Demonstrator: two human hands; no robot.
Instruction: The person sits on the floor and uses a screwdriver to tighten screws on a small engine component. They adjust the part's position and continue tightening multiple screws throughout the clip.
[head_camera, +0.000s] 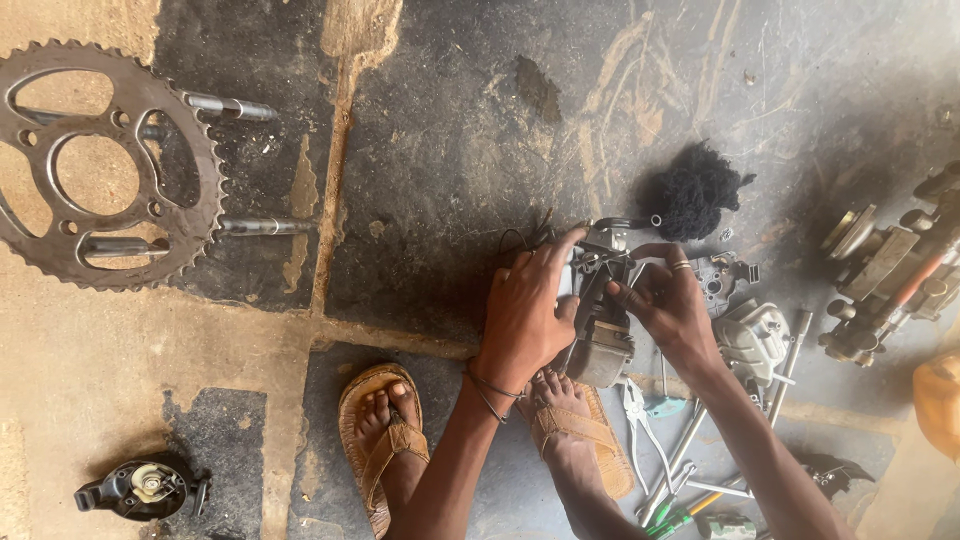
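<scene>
Both my hands grip a greasy grey metal engine part (603, 318) that rests on the oily concrete floor. My left hand (527, 310) wraps its left side, with the index finger stretched over the top. My right hand (668, 303), a ring on one finger, presses against its right side with the thumb on the casting. A thin black wire (512, 238) loops out just left of the part. My feet in brown sandals (385, 440) stand right below.
A large toothed sprocket (100, 165) lies at the far left beside two metal shafts (255, 227). A black fibre wad (695, 190) sits above my right hand. Castings (752, 338), pliers (640, 408), rods and screwdrivers (700, 490) crowd the right; a small black round housing (142, 487) lies bottom left.
</scene>
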